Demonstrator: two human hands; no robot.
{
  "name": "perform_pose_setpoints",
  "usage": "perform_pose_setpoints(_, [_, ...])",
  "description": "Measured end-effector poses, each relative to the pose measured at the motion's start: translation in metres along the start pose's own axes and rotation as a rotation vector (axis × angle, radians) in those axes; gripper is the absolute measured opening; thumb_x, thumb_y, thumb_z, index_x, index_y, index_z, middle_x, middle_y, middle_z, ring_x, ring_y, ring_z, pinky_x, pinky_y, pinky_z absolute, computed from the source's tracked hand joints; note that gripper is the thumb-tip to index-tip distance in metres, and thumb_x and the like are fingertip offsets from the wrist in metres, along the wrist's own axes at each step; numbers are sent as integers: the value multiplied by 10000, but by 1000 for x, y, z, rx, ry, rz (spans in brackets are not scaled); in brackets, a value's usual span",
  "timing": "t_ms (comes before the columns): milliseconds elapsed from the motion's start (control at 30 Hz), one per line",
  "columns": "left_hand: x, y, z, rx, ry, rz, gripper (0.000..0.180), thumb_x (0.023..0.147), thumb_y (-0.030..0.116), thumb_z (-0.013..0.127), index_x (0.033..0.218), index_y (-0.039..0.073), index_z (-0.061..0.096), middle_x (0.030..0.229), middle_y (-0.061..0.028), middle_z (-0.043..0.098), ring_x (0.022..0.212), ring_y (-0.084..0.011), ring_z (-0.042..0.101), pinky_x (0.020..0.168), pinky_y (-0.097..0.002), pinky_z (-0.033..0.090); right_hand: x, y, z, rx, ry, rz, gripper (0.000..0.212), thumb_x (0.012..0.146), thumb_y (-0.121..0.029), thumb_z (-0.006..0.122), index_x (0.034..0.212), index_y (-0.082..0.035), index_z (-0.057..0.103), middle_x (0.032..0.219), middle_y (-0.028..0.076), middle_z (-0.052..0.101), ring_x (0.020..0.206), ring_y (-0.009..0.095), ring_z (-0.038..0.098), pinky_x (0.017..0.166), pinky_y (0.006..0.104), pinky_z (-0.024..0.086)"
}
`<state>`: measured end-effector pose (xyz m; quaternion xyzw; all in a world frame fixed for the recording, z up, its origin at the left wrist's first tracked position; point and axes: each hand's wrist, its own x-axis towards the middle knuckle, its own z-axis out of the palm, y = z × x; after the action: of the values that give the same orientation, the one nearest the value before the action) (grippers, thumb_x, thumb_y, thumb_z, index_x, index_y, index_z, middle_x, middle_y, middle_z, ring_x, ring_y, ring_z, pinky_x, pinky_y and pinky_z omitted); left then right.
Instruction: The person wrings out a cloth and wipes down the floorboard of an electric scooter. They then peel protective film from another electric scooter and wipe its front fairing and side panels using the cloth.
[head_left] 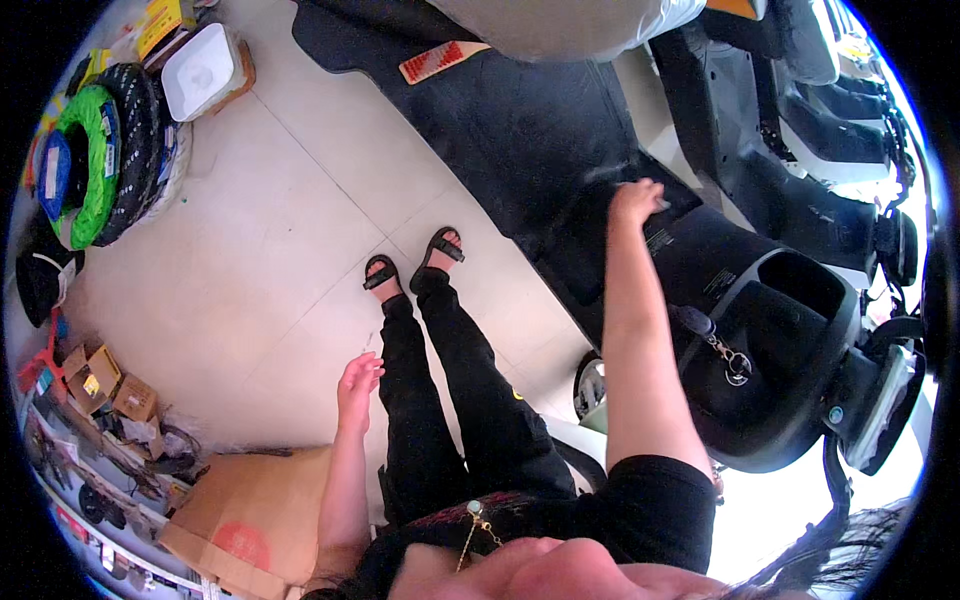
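My right hand (637, 203) reaches over the black body of an electric scooter (560, 210), its fingers curled at the inner front panel. A small greyish bit shows at the fingertips, too small to name. My left hand (360, 385) hangs low beside my left leg, with the fingers drawn together. From them sticks up a small, thin, pale piece (369, 343) whose kind I cannot make out. Below my right forearm, a key with a ring and fob (735, 365) hangs from the scooter's front panel. A red and white patterned strip (440, 61) lies on the black footboard.
Several tyres, one in green wrapping (97, 165), stand at the left near a white tub (203, 72). A large cardboard box (255, 510) is at lower left, beside shelves of parts (120, 470). More scooters (830, 130) stand at the right. Pale floor tiles (270, 250) lie between.
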<state>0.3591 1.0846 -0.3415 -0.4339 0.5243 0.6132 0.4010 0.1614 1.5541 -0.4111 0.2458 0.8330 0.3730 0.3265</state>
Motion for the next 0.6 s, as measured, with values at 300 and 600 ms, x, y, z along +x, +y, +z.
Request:
perform_pose_setpoints(300, [-27, 2, -16, -25, -87, 75, 278, 851, 246, 490, 1081, 91, 508, 998, -33, 559, 866, -102, 510, 779, -237, 387, -144, -23, 52, 198, 173, -352, 162, 752, -157, 516, 840, -110, 645, 989, 55, 478, 971, 266, 409, 847, 358, 405])
perform_pose_setpoints(600, [-70, 25, -44, 53, -23, 162, 269, 854, 230, 472, 1085, 96, 508, 1005, -34, 559, 883, -113, 509, 781, -251, 378, -190, 26, 5, 275, -190, -624, 148, 712, -95, 563, 830, -76, 650, 874, 74, 579, 881, 246, 521, 688, 308, 475])
